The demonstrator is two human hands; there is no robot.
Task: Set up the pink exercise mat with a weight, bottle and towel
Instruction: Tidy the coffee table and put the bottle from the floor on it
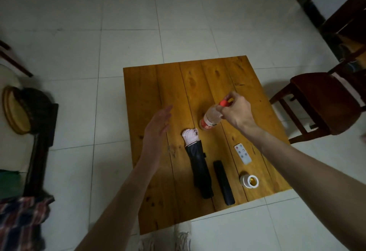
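Wooden table [150, 96] supports the bottle [210, 119]; my right hand [236, 112] pinches its cap for lifting, left hand [156, 129] hovers flat, empty.

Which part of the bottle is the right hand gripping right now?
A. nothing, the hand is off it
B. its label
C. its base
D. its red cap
D: the right hand pinches the red cap of the tilted bottle over the wooden table.
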